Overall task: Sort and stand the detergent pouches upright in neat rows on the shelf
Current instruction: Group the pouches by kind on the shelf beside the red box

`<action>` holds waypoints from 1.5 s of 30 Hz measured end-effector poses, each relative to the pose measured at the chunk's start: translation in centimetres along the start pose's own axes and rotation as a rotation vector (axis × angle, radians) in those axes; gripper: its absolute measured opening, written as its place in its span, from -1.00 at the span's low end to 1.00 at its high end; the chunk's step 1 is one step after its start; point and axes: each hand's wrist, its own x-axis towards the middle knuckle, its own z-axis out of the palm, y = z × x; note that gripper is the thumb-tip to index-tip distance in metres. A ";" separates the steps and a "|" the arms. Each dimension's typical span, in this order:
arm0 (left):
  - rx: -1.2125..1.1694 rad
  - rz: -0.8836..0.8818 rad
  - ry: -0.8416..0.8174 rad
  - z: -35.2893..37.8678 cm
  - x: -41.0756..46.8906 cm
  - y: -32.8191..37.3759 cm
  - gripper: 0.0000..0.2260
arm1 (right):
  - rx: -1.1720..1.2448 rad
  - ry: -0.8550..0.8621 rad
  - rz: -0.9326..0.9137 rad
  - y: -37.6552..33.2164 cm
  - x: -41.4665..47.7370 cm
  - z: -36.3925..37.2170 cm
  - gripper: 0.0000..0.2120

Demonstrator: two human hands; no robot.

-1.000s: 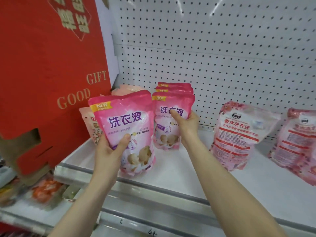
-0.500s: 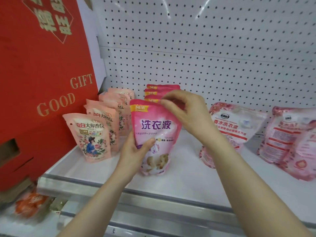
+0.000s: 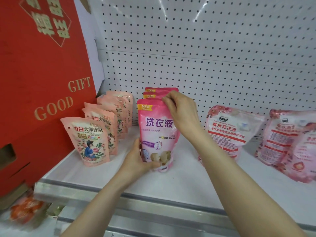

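A white shelf (image 3: pixel 188 182) is carrying rows of pouches. The front pink pouch (image 3: pixel 156 132) is standing upright mid-shelf, ahead of two matching ones. The left hand (image 3: pixel 138 159) is cupping its base, grip closed around it; the right hand (image 3: pixel 181 112) is pinching its top edge.

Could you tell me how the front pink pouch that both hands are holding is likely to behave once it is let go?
The front pink pouch is probably soft and floppy: the right hand steadies its top edge while the left hand cradles its base. Its glossy film may be slippery. Standing tall on a narrow base, it could tip forward.
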 end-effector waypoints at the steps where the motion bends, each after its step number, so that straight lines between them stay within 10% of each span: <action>1: 0.011 -0.001 0.009 0.1 0.1 -0.1 -0.26 | 0.003 0.006 -0.007 0.0 0.1 0.1 -0.75; 17: 0.210 0.026 0.057 0.7 -0.1 0.0 -0.36 | -0.106 0.044 -0.058 0.6 -2.6 -1.0 -0.81; 25: 0.497 0.196 0.390 2.2 -5.6 1.0 -0.54 | -0.303 0.532 0.078 6.0 -10.2 -8.7 -0.65; 35: 0.492 0.265 -0.078 13.0 -5.0 4.2 -0.36 | -0.374 0.158 0.359 10.2 -7.2 -15.7 -0.73; 45: 0.195 0.116 -0.007 25.8 -2.6 7.5 -0.33 | 0.119 0.030 0.305 10.0 -8.6 -20.0 -0.82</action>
